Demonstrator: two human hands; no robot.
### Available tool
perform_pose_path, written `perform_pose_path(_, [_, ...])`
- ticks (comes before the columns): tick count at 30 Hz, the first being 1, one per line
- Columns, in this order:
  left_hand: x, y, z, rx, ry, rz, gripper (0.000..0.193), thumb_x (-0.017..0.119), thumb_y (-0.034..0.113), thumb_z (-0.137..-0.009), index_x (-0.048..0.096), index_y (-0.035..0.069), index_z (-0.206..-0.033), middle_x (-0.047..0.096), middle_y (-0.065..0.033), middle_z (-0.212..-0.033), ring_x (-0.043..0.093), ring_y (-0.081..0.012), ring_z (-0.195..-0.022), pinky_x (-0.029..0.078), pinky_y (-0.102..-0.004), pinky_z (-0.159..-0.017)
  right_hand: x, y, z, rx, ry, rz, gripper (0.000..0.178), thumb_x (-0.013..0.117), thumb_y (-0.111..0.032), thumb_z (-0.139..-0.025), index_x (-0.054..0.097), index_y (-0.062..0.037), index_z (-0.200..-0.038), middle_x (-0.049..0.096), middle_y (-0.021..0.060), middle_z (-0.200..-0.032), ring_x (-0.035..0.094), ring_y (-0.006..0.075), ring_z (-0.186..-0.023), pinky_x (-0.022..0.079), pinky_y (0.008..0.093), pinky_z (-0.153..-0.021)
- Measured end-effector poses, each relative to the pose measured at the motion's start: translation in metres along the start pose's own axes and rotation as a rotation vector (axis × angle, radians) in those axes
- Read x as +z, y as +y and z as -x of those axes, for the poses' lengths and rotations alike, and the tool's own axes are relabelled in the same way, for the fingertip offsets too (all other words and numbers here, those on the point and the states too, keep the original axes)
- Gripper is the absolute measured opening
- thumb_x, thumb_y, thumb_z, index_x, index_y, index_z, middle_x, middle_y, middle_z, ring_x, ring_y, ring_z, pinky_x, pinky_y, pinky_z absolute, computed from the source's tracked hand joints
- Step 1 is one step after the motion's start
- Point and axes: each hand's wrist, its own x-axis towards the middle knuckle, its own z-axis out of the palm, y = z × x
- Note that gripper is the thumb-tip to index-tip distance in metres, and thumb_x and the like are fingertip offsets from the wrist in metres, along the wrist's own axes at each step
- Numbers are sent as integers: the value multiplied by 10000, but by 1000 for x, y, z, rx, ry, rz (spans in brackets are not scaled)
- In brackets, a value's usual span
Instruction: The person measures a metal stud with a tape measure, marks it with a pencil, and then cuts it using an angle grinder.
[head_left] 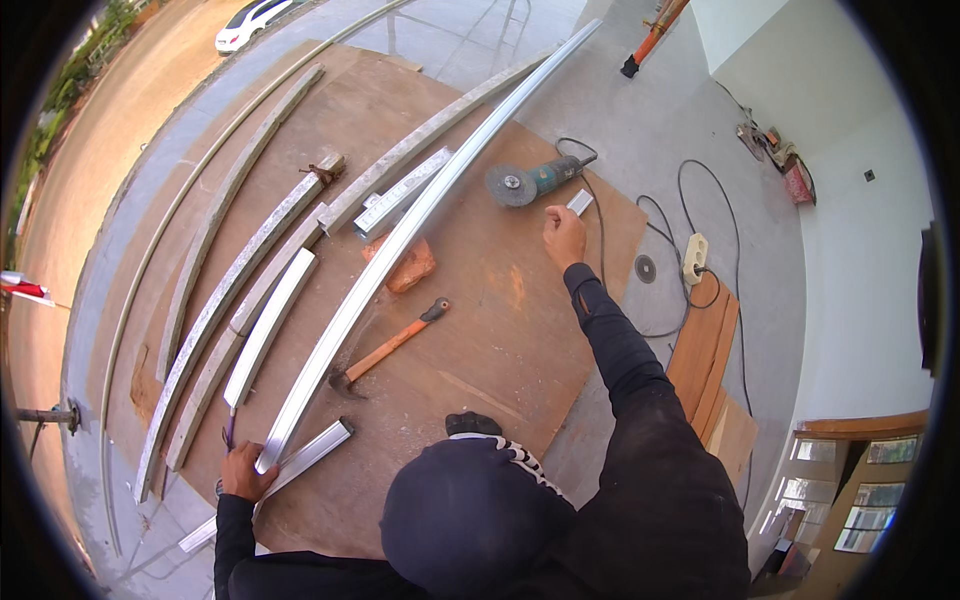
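A long white metal profile (400, 233) stretches diagonally from the lower left to the far edge of the board. At its near end, my left hand (245, 473) is closed around it, with the thumb against the tip. A thin purple pen-like stick (230, 427) rises from the same hand. My right hand (564, 240) reaches forward with its fingers pinched; what they hold, if anything, is hidden. A short white profile offcut (579, 202) is right beside those fingers. Just beyond lies an angle grinder (540, 178), its disc facing left. An orange-handled hammer (390, 345) rests between my hands.
Under everything is a brown plywood board (480, 375). Weathered wooden bars (240, 265) and shorter white profiles (272, 325) lie at left. A broken brick (408, 265) sits by the long profile. Cables, a power strip (695, 258) and wooden planks (703, 335) occupy the right.
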Motion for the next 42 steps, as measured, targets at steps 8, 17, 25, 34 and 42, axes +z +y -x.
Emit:
perform_pose_path(8, [-30, 28, -65, 24, -180, -51, 415, 776, 334, -675, 631, 21, -905, 642, -145, -841, 643, -351, -774, 518, -441, -693, 17, -17, -117, -252, -492, 629, 745, 756, -100, -722, 454, -230, -1391, 417, 76, -1447, 361, 279, -1369, 345, 545, -1077])
perform_pose_path(17, [-30, 79, -121, -52, -170, -120, 378, 740, 322, -716, 607, 12, -885, 641, -166, -868, 645, -345, -796, 519, -418, -720, 31, 6, -143, -454, -747, 729, 652, 827, -181, -650, 536, -170, -1234, 572, 74, -1238, 477, 265, -1264, 354, 544, -1063])
perform_pose_path(25, [-20, 94, -126, -128, -85, -49, 425, 762, 356, -724, 625, 29, -959, 655, -147, -910, 648, -306, -832, 522, -394, -738, 11, 26, -120, -392, -852, 493, 645, 813, -336, -607, 581, -22, -1120, 634, 220, -1043, 596, 398, -1029, 486, 434, -871])
perform_pose_path(34, [-31, 146, -268, -141, 332, 203, 406, 740, 331, -816, 667, 20, -1066, 654, -139, -1017, 647, -276, -906, 514, -381, -801, 13, -10, -26, -265, -763, 162, 516, 775, -343, -607, 557, -3, -929, 627, 241, -898, 602, 429, -878, 476, 481, -768])
perform_pose_path(42, [-2, 201, -384, -9, 289, -2, 469, 713, 340, -807, 626, 40, -1158, 620, -145, -1112, 597, -323, -1058, 488, -414, -888, 14, -11, -24, -269, -716, 181, 504, 785, -342, -598, 545, -11, -893, 622, 225, -920, 590, 417, -906, 469, 487, -776])
